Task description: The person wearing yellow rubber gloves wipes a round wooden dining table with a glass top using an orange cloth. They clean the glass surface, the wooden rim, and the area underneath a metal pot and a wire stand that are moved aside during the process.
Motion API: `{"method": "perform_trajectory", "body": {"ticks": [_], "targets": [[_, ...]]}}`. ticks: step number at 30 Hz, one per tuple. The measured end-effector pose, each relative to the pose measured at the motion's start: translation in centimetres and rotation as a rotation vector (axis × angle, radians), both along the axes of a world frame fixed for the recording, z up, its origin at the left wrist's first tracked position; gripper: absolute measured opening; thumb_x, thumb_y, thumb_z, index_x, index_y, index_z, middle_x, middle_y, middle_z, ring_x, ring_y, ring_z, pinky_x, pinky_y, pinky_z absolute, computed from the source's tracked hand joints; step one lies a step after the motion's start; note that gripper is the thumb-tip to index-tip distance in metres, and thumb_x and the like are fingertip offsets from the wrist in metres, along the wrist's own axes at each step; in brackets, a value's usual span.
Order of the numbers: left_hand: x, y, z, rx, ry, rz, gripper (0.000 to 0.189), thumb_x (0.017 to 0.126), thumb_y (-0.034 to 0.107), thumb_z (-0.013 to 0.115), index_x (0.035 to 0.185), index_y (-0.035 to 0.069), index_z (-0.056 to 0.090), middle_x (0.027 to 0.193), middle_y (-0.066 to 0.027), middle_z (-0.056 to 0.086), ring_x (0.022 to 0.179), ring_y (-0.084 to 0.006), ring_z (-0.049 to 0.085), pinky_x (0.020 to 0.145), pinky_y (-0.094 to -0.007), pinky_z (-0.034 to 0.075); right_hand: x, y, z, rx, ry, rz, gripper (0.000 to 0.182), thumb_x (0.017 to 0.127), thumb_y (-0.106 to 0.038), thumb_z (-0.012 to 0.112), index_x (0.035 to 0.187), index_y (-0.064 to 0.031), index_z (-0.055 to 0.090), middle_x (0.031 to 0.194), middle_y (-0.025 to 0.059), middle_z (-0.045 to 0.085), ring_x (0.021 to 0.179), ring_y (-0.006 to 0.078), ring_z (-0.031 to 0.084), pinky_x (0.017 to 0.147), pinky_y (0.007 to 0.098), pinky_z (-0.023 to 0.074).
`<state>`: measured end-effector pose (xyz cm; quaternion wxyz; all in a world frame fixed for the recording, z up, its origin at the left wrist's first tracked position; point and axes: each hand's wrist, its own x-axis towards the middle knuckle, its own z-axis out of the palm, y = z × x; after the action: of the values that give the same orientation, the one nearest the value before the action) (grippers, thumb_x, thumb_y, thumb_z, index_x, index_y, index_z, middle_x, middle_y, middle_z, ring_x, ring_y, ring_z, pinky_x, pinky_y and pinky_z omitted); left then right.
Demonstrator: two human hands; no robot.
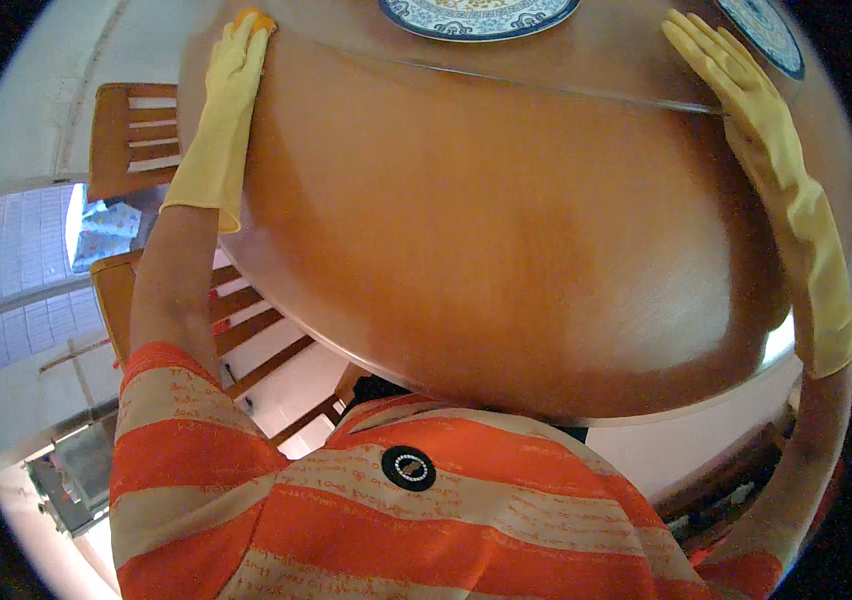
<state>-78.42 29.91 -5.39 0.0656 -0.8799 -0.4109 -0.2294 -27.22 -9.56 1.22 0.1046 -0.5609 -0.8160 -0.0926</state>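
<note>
My left hand point(236, 64) wears a long yellow rubber glove and reaches to the far left edge of the wooden table point(486, 217). Under its fingers is an orange cloth or sponge point(264, 21), mostly covered. My right hand point(737, 79), gloved in the same way, stretches over the right side of the tabletop with extended fingers and nothing held. Just beyond its fingers lies a blue-and-white patterned plate point(767, 34). Another such plate point(480, 16) sits at the top middle, cut off by the picture's edge.
A seam point(471, 71) crosses the table between the hands. Wooden slatted chairs point(112, 139) stand along the left side, one point(253, 322) close to my left arm. The table's rounded near edge meets my striped shirt point(366, 517).
</note>
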Motion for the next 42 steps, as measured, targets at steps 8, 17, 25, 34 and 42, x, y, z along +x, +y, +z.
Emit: {"method": "perform_trajectory", "body": {"ticks": [8,17,25,34,42], "targets": [[-2.6,3.4,1.8,0.0,0.028,0.02,0.056,0.106,0.052,0.047,0.153,0.02,0.053,0.149,-0.011,0.053,0.125,-0.0314,0.056,0.11,-0.0411,0.045,-3.5,-4.1,2.9,0.044,-0.142,-0.25,0.058,0.096,-0.007,0.056,0.153,-0.0044,0.048,0.158,0.018,0.05,0.146,0.0347,0.048,0.124,0.0449,0.0363],[-3.8,-0.6,2.8,0.061,0.179,-0.121,0.052,0.106,0.047,0.049,0.149,0.019,0.053,0.145,-0.0206,0.053,0.127,-0.0441,0.053,0.111,-0.0552,0.042,-11.4,-11.4,2.2,0.157,0.065,-0.559,0.053,0.101,-0.008,0.055,0.154,-0.0064,0.05,0.158,0.016,0.051,0.147,0.0336,0.047,0.125,0.0437,0.0348],[-1.7,-20.5,6.9,-0.183,0.288,-0.474,0.05,0.102,0.029,0.063,0.151,0.024,0.055,0.165,-0.0199,0.04,0.153,-0.0451,0.034,0.128,-0.0518,0.026,-16.2,-15.8,2.1,0.075,0.226,-0.734,0.05,0.106,-0.02,0.055,0.153,-0.0047,0.051,0.159,0.0183,0.049,0.15,0.0343,0.043,0.126,0.0414,0.0307],[-4.2,-20.0,7.3,-0.051,0.195,-0.842,0.056,0.1,0.037,0.065,0.153,0.026,0.051,0.163,-0.0183,0.041,0.148,-0.0417,0.042,0.123,-0.0552,0.033,-19.0,-15.5,3.9,0.085,0.276,-0.663,0.046,0.106,-0.014,0.053,0.151,-0.0015,0.053,0.158,0.0182,0.051,0.15,0.0353,0.042,0.126,0.0432,0.0302],[-10.4,2.9,4.7,-0.209,-0.143,-0.356,0.039,0.103,0.026,0.064,0.142,0.021,0.063,0.156,-0.018,0.051,0.134,-0.0362,0.058,0.115,-0.047,0.045,-17.3,-15.4,2.3,0.032,0.242,-0.69,0.048,0.107,-0.012,0.05,0.155,-0.0032,0.049,0.161,0.0163,0.047,0.152,0.0324,0.041,0.127,0.0424,0.0285]]}}
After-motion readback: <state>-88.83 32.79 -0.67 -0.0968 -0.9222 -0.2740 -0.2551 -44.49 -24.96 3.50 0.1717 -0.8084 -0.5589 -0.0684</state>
